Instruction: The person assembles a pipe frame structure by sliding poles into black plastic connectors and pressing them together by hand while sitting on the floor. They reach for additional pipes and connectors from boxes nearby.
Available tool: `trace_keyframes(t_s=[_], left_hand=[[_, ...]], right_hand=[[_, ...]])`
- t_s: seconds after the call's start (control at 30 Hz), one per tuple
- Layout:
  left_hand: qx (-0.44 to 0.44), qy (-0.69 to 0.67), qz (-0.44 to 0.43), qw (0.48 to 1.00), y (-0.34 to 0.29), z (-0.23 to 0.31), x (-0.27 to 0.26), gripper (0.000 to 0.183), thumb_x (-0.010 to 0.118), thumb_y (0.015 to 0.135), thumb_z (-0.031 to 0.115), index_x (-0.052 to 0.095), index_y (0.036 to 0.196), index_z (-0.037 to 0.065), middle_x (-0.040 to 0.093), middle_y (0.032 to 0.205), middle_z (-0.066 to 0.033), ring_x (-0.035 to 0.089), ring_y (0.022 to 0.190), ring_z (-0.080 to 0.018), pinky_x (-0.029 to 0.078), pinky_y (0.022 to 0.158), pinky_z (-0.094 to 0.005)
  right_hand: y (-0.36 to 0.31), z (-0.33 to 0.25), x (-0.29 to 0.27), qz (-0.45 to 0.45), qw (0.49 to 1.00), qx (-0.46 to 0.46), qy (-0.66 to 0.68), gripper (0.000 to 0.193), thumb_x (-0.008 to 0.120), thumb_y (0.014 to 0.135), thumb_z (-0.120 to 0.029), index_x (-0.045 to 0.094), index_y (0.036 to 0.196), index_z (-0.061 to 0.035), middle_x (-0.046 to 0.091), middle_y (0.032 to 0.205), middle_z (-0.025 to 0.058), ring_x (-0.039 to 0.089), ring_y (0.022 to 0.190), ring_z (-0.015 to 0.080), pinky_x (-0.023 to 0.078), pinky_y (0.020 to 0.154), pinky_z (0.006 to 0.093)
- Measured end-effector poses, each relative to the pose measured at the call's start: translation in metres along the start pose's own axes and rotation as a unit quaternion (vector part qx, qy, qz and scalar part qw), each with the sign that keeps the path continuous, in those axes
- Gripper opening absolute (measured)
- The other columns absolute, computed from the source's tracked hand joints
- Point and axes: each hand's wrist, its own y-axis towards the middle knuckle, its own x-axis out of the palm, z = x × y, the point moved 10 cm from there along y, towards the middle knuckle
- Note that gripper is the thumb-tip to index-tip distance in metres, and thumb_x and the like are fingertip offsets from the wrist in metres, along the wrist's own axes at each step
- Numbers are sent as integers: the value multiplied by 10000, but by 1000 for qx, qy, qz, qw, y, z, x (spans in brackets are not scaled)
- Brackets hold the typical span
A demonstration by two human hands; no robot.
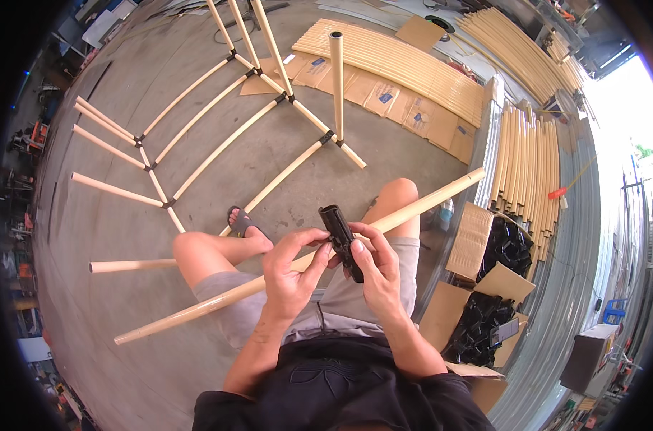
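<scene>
A black pipe connector (335, 224), a half-tube shape at its top end, is held over my lap. My right hand (381, 271) grips it from the right, thumb and fingers closed on its side. From the other side, my left hand (295, 267) pinches at its edge with thumb and index finger; any small part between those fingertips is too hidden to make out. A long beige pipe (222, 298) lies slantwise across my thighs, passing behind the hands and connector. Whether the connector is around the pipe or only in front of it, I cannot tell.
Ahead on the floor stands a frame of beige pipes (226, 147) with black joints and several uprights. Cardboard boxes of black connectors (477, 323) sit to my right. Beige pipes (524, 161) are stacked behind them, and more lie on flattened cardboard (369, 92) farther off.
</scene>
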Motion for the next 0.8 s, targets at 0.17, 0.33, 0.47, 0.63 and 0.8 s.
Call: trace_keyframes(t_s=[0.17, 0.33, 0.47, 0.63, 0.8], left_hand=[[-39, -150, 5, 988, -5, -20, 4, 177, 678, 866, -18, 654, 1041, -13, 670, 1060, -70, 624, 969, -134, 474, 843, -276], [-121, -204, 15, 971, -9, -30, 12, 246, 722, 858, 42, 654, 1080, -40, 662, 1093, -93, 637, 952, -141, 496, 862, -266], [-169, -138, -44, 975, -7, -39, 24, 303, 778, 831, 111, 675, 1068, -47, 701, 975, -77, 664, 879, -123, 517, 826, -267], [-179, -138, -15, 974, -4, -39, 21, 268, 744, 834, 90, 683, 1055, -51, 732, 956, -92, 686, 903, -133, 525, 818, -266], [-174, -153, -23, 972, 4, -28, 26, 239, 741, 830, 85, 682, 1018, -50, 729, 880, -82, 681, 839, -110, 536, 767, -268]], right_hand=[[0, 2, 0, 2, 1000, 1, 7, 341, 508, 1025, -185, 512, 1291, 29, 678, 1032, 74, 666, 833, 120, 445, 620, 206], [1, 2, 1, 0, 1000, -3, -6, 343, 512, 1025, -178, 509, 1299, 27, 674, 1050, 69, 641, 856, 93, 450, 646, 208], [2, 8, -2, 23, 999, -25, -22, 345, 531, 1017, -157, 513, 1308, 28, 670, 1072, 64, 607, 925, 84, 470, 753, 215], [3, 17, -11, 41, 999, -1, -35, 355, 546, 998, -92, 508, 1317, 57, 642, 1144, 100, 593, 1034, 146, 461, 914, 273], [17, -8, -22, 1, 996, -13, -86, 329, 613, 967, -104, 573, 1267, 26, 643, 1121, 64, 593, 1015, 118, 473, 874, 255]])
